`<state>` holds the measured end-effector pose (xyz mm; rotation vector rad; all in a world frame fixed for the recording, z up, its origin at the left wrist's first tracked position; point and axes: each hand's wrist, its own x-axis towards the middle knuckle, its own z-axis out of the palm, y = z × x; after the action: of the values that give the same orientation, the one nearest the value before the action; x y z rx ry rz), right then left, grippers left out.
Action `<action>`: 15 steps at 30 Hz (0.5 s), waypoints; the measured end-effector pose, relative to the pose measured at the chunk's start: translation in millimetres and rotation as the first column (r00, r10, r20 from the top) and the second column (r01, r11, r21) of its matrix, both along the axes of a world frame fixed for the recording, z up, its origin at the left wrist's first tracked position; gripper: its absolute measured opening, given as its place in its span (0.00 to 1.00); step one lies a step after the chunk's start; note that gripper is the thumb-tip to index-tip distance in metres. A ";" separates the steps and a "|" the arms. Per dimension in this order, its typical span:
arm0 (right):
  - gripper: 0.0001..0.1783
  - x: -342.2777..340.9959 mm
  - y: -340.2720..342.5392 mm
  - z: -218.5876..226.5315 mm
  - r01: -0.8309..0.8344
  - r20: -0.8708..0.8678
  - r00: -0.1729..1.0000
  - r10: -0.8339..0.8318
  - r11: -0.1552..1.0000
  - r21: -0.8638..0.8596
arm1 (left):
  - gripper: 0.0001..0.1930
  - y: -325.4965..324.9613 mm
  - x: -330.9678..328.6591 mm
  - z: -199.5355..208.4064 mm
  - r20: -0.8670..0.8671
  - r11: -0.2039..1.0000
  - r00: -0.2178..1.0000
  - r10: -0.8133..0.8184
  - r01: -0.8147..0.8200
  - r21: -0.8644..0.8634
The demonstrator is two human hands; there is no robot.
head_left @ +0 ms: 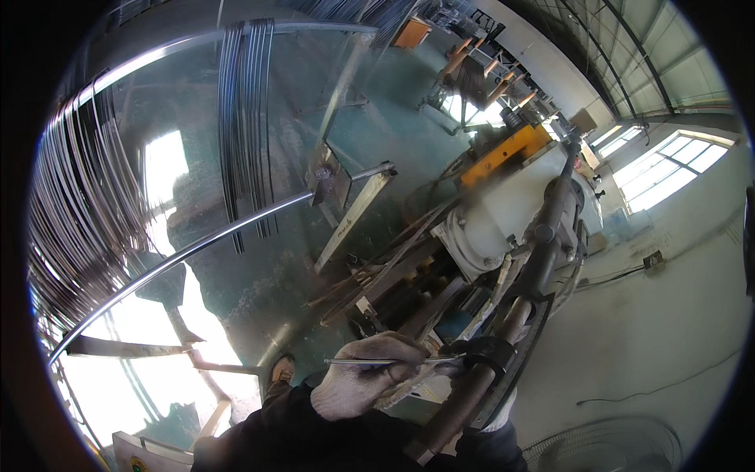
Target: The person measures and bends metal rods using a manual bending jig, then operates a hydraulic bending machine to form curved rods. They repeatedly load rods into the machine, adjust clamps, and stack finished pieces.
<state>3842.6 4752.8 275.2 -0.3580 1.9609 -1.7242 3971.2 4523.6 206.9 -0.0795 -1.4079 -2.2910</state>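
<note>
My left hand, in a pale work glove, is closed on a thin metal rod. The rod lies nearly level, and its right end meets a dark collar around a long brown-grey machine bar. My right hand shows only as a patch of pale glove beside the bar's lower part. The bar and a flat dark rail hide its fingers, so its grip does not show.
White machine housing with a yellow-orange block stands ahead. On the left, a metal rack rail runs below bundles of hanging thin rods. A wire-guarded fan is at lower right, near the wall.
</note>
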 end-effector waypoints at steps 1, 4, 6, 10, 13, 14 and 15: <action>0.33 -4.4 2.9 -6.0 -0.034 -0.051 0.998 0.035 0.999 0.029 | 0.09 1.5 -3.7 -3.0 -0.047 0.999 0.998 0.029 -0.030 -0.014; 0.36 -14.2 -0.9 -13.0 -0.133 -0.150 0.978 0.142 0.989 0.072 | 0.08 -0.8 -0.5 -0.3 -0.026 0.998 0.999 0.031 -0.030 0.054; 0.37 -20.2 3.9 -15.0 -0.181 -0.178 0.963 0.204 0.974 0.137 | 0.08 3.4 -7.8 -8.9 -0.094 0.995 0.995 0.039 -0.031 0.091; 0.27 -32.6 38.1 -72.3 -0.100 -0.532 0.827 0.181 0.979 0.178 | 0.10 3.6 -18.9 -11.3 -0.211 0.975 0.977 -0.026 0.072 0.211; 0.22 -29.2 18.2 -39.8 -0.173 -0.526 0.811 0.256 0.964 0.202 | 0.08 7.1 -21.6 -10.0 -0.041 0.951 0.999 0.004 0.009 0.310; 0.17 -18.8 3.6 -31.8 -0.116 -0.580 0.786 0.216 0.972 0.204 | 0.07 8.9 -23.4 -8.9 -0.104 0.958 0.993 0.055 -0.023 0.286; 0.16 -18.8 -4.9 -34.2 -0.133 -0.577 0.793 0.196 0.980 0.151 | 0.09 8.1 -21.1 -9.8 -0.102 0.964 0.993 0.068 -0.039 0.262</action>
<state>3823.8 4747.9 241.0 -1.1112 2.3381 -1.4975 3950.1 4531.8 197.1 -0.0837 -1.0338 -2.3658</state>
